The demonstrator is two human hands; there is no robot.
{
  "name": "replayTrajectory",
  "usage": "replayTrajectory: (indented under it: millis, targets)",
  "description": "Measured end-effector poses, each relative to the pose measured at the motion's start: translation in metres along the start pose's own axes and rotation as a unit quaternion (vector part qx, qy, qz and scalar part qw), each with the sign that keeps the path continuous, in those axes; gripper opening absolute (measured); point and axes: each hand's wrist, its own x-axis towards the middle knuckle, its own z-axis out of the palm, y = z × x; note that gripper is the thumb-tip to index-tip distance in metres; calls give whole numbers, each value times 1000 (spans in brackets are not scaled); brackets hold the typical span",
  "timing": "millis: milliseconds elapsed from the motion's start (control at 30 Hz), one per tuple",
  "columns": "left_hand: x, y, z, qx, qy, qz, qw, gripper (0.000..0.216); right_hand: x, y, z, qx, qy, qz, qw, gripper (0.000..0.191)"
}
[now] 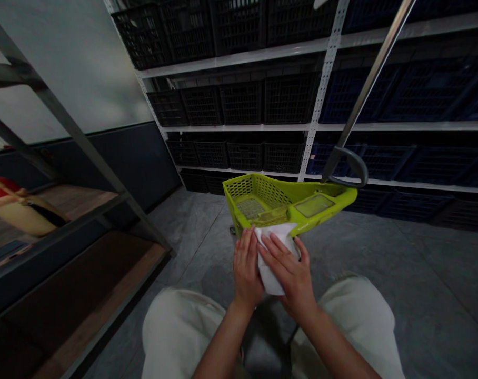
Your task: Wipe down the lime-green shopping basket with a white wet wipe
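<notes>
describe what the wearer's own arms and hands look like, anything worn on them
The left hand and right hand are both ungloved, with no ring showing. The visible forearms are bare: no sleeve, watch, bracelet or marking shows. Below them, pale trousers are worn.

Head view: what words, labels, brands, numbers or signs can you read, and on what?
No text is readable.
Small sticker beside the white shelf upright: too small to read.
Pale panel on the green basket: no legible lettering.
</notes>
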Motion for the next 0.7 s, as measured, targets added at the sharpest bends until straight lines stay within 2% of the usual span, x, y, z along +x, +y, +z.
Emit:
replayTrajectory:
  millis: [100, 233, 333, 467, 533, 600, 700]
  targets:
    - [0, -3, -2, 11, -7, -1, 1000, 65, -2, 11, -2, -8, -2, -13, 1000, 47]
    - [1, -3, -5, 18, -14, -4, 1000, 70, -2, 43, -12, -56, 47, 62, 995, 47]
    - [1, -1, -3, 14, -7, -12, 1000, 70, 3, 42, -13, -67, 66, 100, 991, 45]
    - [1, -1, 1, 9, -3, -13, 1000, 66, 6, 12, -5, -8, 11, 34, 999, 45]
    - [2, -2, 0, 9, -1, -1, 1000, 64, 5, 6, -3, 9, -10, -5, 1000, 45]
    - [3, -3, -1, 15, -1, 3, 1000, 65, 3, 13, -6, 3, -26, -28, 999, 45]
    - [3, -4, -3, 27, -12, -6, 1000, 67, -1, 38, -15, -32, -11, 1, 999, 47]
